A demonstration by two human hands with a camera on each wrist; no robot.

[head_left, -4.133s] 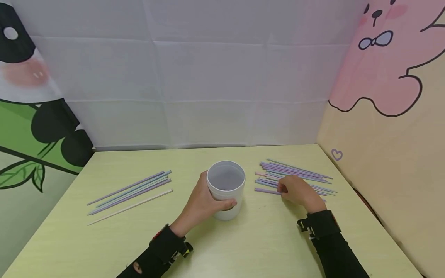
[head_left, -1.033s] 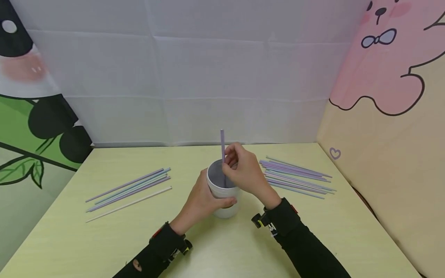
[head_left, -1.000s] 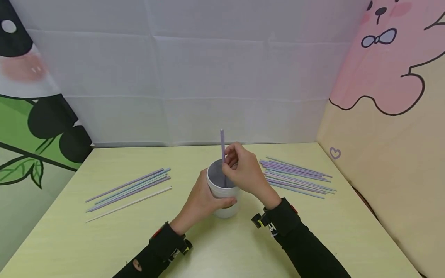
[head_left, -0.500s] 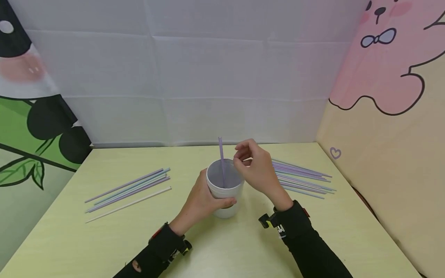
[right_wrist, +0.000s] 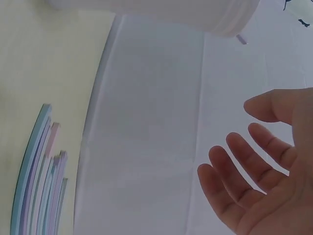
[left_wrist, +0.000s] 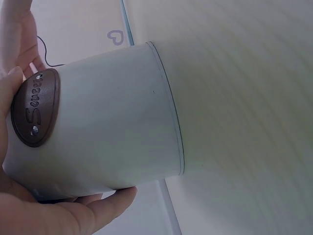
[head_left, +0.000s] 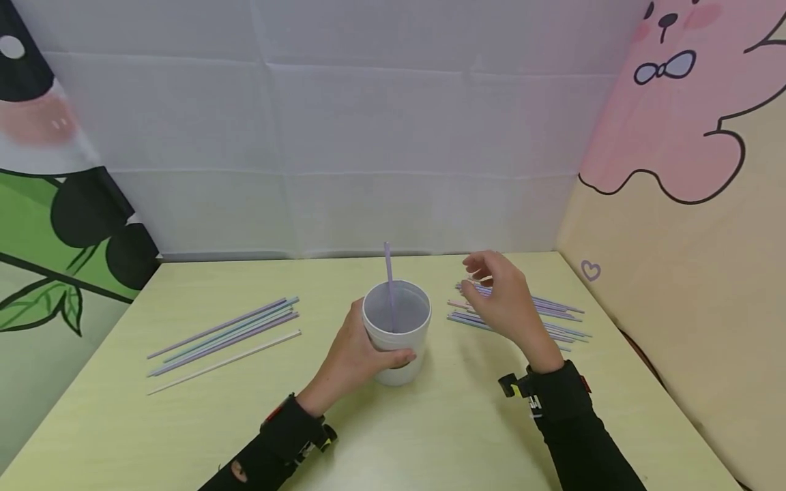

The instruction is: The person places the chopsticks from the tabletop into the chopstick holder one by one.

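Tabletop with white cup at centre, straw piles either side.
Left hand grips the cup, one purple straw upright inside; right hand hovers with loose, empty fingers above the right straw pile; left straw pile lies well apart.

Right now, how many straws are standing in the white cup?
1. A single purple straw stands in the white cup, leaning toward its far left rim, while the left hand grips the cup. None seems hidden lower inside.
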